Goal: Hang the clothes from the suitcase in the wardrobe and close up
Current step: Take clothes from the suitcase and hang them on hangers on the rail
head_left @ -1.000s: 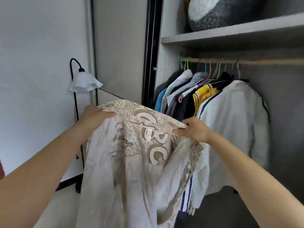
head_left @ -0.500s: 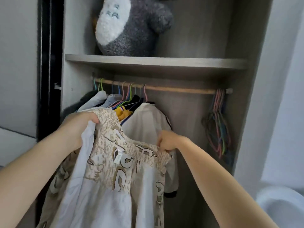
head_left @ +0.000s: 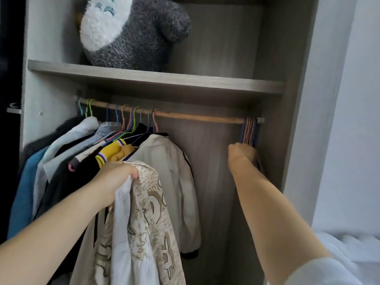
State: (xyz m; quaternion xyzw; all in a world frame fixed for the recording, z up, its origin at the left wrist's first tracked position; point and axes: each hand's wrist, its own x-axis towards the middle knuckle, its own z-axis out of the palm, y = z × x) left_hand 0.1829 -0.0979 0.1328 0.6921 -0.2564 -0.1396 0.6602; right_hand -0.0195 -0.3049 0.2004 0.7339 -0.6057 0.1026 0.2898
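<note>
Your left hand [head_left: 115, 182] clutches the patterned jacket [head_left: 148, 212], dangling near-left below the rail [head_left: 195, 117]; right hand [head_left: 241, 153] grasps the spare hangers [head_left: 249, 130] far right. Yank one, and the tangled bunch may snag or drop.

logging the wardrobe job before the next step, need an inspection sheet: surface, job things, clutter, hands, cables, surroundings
surface: wardrobe shelf carries a grey plush toy; rail below, bare in its middle
job's things: patterned shirt, no hanger seen in it; empty hangers bunched at the rail's right end; suitcase not in view
clutter: nothing seen
grippers: left hand grips the patterned shirt; right hand curled on the empty hangers
cables: nothing seen
surroundings: hung clothes fill the rail's left; white fabric lower right
</note>
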